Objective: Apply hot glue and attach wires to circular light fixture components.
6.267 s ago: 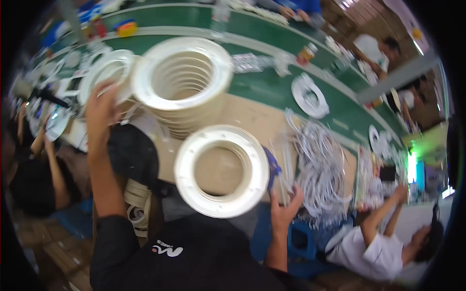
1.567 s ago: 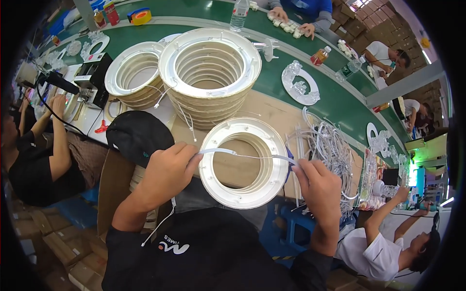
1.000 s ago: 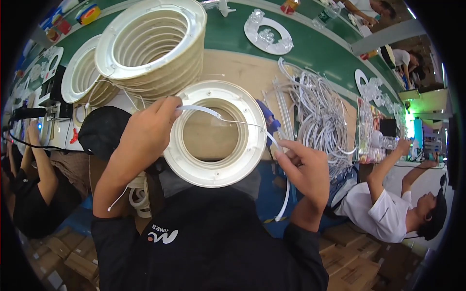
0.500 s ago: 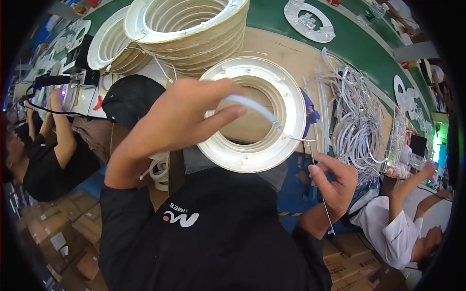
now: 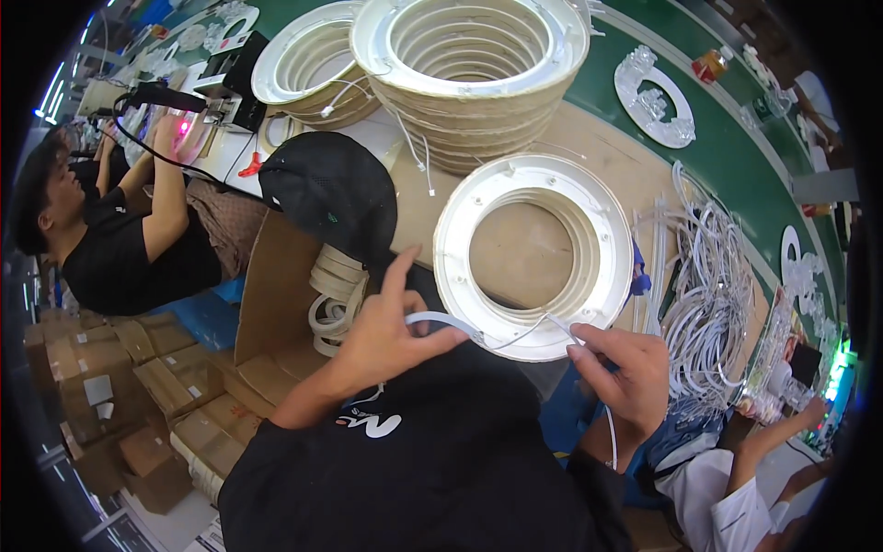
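Observation:
My left hand (image 5: 386, 333) pinches a translucent white flexible light strip (image 5: 432, 316) between thumb and fingers, its index finger raised. A thin white wire (image 5: 515, 344) runs from the strip's end across to my right hand (image 5: 625, 373), whose thumb and forefinger are closed on it. The rest of the wire hangs below that hand. Just beyond both hands lies a stack of white rings (image 5: 451, 230) with small fittings on its top face and an open centre. The strip and wire pass over its near edge.
Taller ring stacks (image 5: 460, 115) with dangling wires stand behind. A black cap (image 5: 326, 189) sits at left, above a carton of rolled strips (image 5: 267, 294). A tangled pile of light strips (image 5: 704, 304) lies right. Co-workers sit on both sides; a green conveyor (image 5: 589, 69) runs behind.
My left hand has come down and nearer to me with the strip, off the ring stack. My right hand has shifted along the wire, near the strip's end. The head view has turned.

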A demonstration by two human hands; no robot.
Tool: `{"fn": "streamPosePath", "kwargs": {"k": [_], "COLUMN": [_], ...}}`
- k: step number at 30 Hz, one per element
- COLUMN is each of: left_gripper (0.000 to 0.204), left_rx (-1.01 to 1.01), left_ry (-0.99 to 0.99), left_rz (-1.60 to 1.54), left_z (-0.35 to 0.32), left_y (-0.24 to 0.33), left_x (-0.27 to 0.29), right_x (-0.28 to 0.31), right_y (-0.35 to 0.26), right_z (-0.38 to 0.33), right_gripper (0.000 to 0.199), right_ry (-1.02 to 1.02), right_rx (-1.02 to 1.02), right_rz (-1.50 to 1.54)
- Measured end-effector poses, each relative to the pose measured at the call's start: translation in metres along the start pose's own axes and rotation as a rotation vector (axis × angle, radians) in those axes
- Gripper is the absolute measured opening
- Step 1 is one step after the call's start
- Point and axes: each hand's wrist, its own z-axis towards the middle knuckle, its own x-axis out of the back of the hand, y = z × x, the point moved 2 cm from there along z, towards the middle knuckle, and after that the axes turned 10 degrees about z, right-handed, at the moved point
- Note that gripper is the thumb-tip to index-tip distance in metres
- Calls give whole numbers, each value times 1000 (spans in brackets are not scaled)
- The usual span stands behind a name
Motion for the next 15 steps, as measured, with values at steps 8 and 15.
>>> {"fn": "streamPosePath", "kwargs": {"k": [8, 15], "left_gripper": [73, 55], "left_rx": [-210, -458], "left_ry": [48, 121], "left_rz": [278, 872], "left_z": [41, 103], "left_y": [30, 57], "left_x": [23, 36], "right_x": [0, -5], "right_y": [6, 9], "right_z": [-5, -10], "right_gripper": [24, 20], "right_ry": [119, 279], "right_rx": [-97, -183], "right_rz": [-8, -167]}}
